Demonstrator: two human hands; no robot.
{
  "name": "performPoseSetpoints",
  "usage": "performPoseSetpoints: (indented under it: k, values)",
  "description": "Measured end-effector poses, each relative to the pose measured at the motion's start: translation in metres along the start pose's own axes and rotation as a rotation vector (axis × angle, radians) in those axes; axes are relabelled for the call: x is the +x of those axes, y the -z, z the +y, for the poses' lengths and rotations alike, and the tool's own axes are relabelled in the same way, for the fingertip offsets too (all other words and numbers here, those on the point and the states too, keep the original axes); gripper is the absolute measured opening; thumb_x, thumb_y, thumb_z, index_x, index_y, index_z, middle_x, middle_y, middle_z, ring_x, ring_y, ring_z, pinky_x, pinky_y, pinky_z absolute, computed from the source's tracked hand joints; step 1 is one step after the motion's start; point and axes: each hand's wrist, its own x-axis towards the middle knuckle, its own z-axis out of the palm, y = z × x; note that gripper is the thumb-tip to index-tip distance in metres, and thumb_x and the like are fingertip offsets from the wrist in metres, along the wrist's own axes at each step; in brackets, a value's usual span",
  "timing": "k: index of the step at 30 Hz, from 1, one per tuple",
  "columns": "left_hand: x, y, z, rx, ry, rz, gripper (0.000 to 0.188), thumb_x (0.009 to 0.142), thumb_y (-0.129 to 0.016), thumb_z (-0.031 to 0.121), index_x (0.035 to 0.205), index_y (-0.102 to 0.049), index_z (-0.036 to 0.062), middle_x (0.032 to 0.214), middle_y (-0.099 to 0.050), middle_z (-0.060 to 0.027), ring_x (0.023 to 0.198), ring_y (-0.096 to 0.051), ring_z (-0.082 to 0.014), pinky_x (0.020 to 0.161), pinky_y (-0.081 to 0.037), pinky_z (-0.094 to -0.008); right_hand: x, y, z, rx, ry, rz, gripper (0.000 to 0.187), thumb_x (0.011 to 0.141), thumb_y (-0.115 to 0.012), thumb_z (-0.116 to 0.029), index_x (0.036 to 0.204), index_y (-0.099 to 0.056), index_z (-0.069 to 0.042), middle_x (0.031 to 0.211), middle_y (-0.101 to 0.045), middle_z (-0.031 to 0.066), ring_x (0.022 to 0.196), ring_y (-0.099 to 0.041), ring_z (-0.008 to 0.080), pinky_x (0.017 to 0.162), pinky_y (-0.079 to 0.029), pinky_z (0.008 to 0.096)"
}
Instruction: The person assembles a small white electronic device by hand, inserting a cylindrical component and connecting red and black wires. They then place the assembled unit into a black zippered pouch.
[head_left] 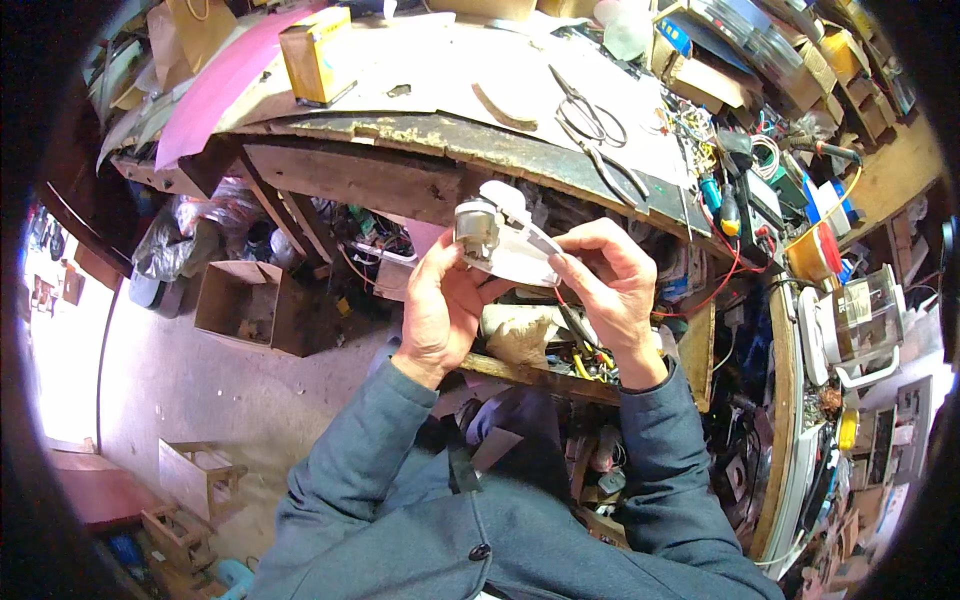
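Note:
Just in front of the workbench's edge, both hands hold up a white plastic device part (520, 257) with a rounded end. Set into its left end is a round, greyish metal-looking component (478, 228); its exact kind I cannot make out. My left hand (440, 312) is closed around this end from below, thumb along its side. At the part's narrow right end, my right hand (618, 285) pinches it between thumb and fingers. A thin red wire shows below the right fingertips; where it attaches is hidden.
On the bench (440, 85) lie scissors (597, 118), pliers (607, 168) and a curved brown strip (503, 107), with a yellow box (316, 62) at left. An open drawer (540, 377) holds tools under my hands. Screwdrivers (730, 212) and wires crowd the right; a cardboard box (238, 305) stands on the floor.

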Motion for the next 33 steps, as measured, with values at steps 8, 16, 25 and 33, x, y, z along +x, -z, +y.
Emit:
performPoseSetpoints:
  k: [8, 16, 25, 33]
  values:
    - [0.001, -0.006, 0.000, -0.021, -0.009, 0.022, 0.043, 0.108, -0.038, 0.027, 0.143, -0.052, 0.0057, 0.136, -0.065, -0.0137, 0.124, -0.065, -0.0289, 0.110, -0.052, -0.0511, 0.001, 0.000, -0.005, -0.020, 0.106, -0.016, 0.015, 0.085, -0.082, 0.000, 0.098, -0.075, -0.001, 0.092, -0.070, 0.0068, 0.081, -0.066, 0.0140, 0.072, -0.052, 0.0260]
    - [0.002, -0.005, 0.000, -0.018, 0.017, 0.040, 0.039, 0.108, -0.042, 0.025, 0.140, -0.053, 0.0058, 0.136, -0.065, -0.0124, 0.124, -0.065, -0.0279, 0.107, -0.054, -0.0511, 0.000, 0.001, -0.003, 0.166, -0.077, 0.008, 0.012, 0.092, -0.078, -0.002, 0.103, -0.072, 0.000, 0.091, -0.071, 0.0017, 0.080, -0.064, 0.0061, 0.070, -0.050, 0.0210]
    - [0.000, -0.008, 0.001, -0.013, -0.009, 0.007, 0.039, 0.109, -0.049, 0.023, 0.144, -0.050, 0.0062, 0.136, -0.064, -0.0111, 0.126, -0.064, -0.0263, 0.105, -0.055, -0.0499, 0.002, 0.009, -0.003, 0.295, -0.189, 0.011, 0.013, 0.094, -0.076, -0.005, 0.105, -0.072, 0.000, 0.089, -0.073, 0.0012, 0.078, -0.065, 0.0062, 0.073, -0.052, 0.0215]
    - [0.000, -0.007, -0.001, 0.022, -0.024, -0.004, 0.038, 0.108, -0.053, 0.024, 0.143, -0.051, 0.0090, 0.139, -0.064, -0.0098, 0.128, -0.062, -0.0251, 0.108, -0.051, -0.0524, 0.006, 0.010, 0.004, 0.388, -0.282, 0.006, 0.013, 0.096, -0.073, -0.009, 0.105, -0.071, 0.000, 0.084, -0.070, 0.0027, 0.065, -0.053, 0.0030, 0.058, -0.039, 0.0194]
